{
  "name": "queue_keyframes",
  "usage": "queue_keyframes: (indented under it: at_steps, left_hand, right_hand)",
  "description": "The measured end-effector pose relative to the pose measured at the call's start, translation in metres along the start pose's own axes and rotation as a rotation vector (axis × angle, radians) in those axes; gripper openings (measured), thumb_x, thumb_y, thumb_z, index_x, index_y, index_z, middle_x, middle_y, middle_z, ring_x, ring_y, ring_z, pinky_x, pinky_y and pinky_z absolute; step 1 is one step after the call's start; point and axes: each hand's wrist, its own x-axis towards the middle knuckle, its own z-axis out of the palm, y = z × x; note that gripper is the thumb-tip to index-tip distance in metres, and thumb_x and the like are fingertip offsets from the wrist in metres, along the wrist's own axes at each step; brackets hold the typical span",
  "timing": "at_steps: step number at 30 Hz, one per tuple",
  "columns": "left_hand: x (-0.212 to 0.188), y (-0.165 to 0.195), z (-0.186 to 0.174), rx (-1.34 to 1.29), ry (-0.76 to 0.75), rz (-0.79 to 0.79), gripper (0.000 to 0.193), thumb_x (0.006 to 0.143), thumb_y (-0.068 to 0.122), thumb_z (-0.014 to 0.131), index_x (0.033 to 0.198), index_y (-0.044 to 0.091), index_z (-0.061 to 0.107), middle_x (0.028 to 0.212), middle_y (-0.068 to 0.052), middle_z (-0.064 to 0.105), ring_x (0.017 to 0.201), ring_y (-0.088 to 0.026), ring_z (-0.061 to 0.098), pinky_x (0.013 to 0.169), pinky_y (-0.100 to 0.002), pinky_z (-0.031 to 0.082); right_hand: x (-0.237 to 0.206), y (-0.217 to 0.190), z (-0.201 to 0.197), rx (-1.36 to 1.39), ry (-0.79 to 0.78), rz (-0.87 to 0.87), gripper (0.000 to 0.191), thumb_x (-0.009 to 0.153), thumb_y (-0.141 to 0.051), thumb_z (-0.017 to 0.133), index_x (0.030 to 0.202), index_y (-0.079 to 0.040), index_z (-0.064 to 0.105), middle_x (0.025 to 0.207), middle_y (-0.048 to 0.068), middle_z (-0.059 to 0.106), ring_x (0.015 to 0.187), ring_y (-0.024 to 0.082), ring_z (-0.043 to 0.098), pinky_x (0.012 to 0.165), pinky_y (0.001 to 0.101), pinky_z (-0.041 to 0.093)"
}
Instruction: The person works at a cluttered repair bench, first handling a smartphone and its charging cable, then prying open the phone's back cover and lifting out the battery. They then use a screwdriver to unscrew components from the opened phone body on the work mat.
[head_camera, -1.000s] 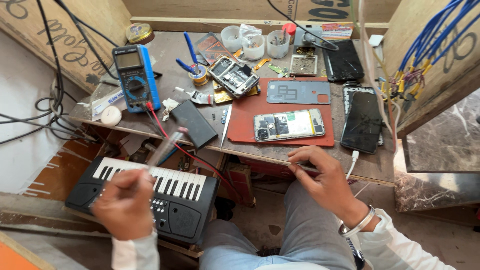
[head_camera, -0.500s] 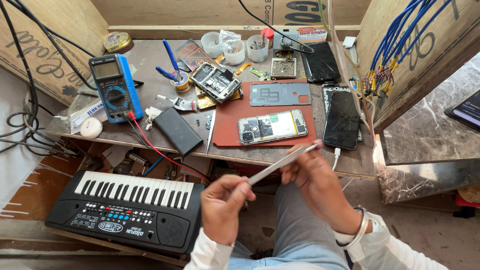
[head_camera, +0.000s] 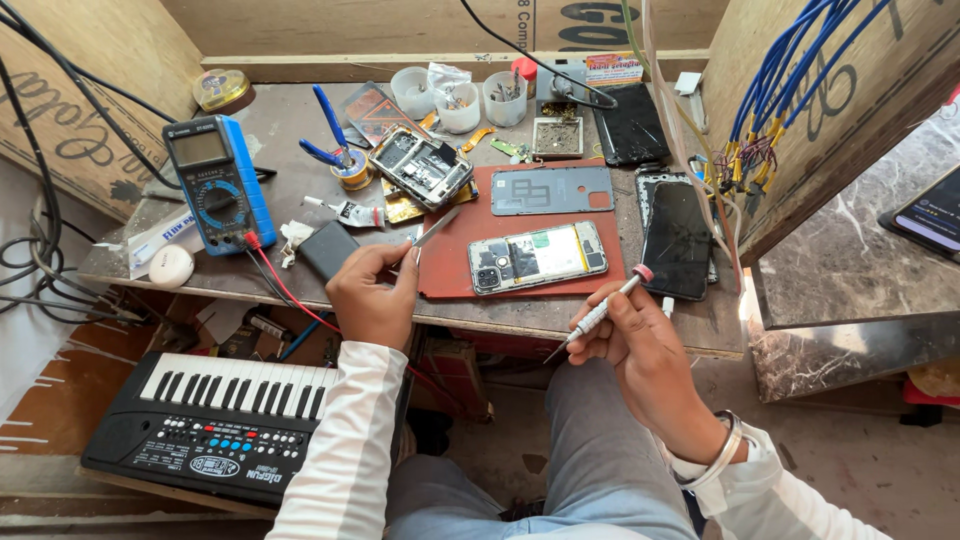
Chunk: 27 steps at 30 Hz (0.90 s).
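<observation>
Tweezers (head_camera: 437, 226) are pinched by the left hand (head_camera: 375, 300), screwdriver (head_camera: 597, 317) gripped by the right hand (head_camera: 640, 345); phone (head_camera: 537, 256) at twelve o'clock could be scratched by a slip.

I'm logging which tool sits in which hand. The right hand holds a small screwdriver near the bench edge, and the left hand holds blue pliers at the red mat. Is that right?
Not quite. The head view shows the left hand holding metal tweezers at the red mat, not pliers; the blue pliers lie untouched farther back on the bench. The right hand does hold the small screwdriver near the bench edge.
</observation>
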Motion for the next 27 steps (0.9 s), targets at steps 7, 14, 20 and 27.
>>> queue_keyframes:
  at_steps: [7,14,20,27]
  left_hand:
    - [-0.013,0.005,-0.003,0.544,-0.131,0.152,0.012,0.081,0.025,0.081,0.088,0.015,0.08,0.094,0.001,0.073,0.097,-0.026,0.061,0.085,-0.044,0.043]
    - [-0.009,0.016,0.02,0.323,-0.241,0.386,0.042,0.084,0.028,0.082,0.121,0.013,0.07,0.114,-0.01,0.069,0.117,-0.031,0.059,0.103,-0.047,0.043]
    - [-0.008,0.024,0.047,0.174,-0.39,0.513,0.086,0.079,0.032,0.087,0.15,0.011,0.042,0.135,-0.019,0.059,0.129,-0.039,0.054,0.111,-0.048,0.043]
    - [-0.01,0.023,0.046,0.14,-0.44,0.407,0.106,0.072,0.037,0.092,0.155,0.011,0.031,0.131,-0.017,0.061,0.12,-0.037,0.059,0.101,-0.047,0.049]
  right_hand:
    - [0.014,-0.017,0.002,-0.115,0.065,0.059,0.027,0.107,-0.028,0.044,0.118,-0.004,0.05,0.1,0.017,0.072,0.092,0.025,0.074,0.072,0.0339,0.062]
    - [0.051,-0.033,0.001,-0.38,-0.022,-0.128,0.068,0.102,-0.006,0.058,0.162,-0.011,0.028,0.113,0.01,0.06,0.105,0.018,0.069,0.089,0.031,0.063]
    - [0.073,-0.018,0.011,-0.398,-0.111,-0.234,0.08,0.104,-0.002,0.058,0.167,-0.02,0.012,0.126,0.018,0.069,0.106,0.021,0.074,0.083,0.0299,0.063]
    - [0.088,0.018,0.03,-0.507,-0.169,-0.376,0.089,0.106,0.003,0.056,0.167,-0.025,-0.002,0.135,0.018,0.068,0.105,0.021,0.075,0.079,0.0303,0.062]
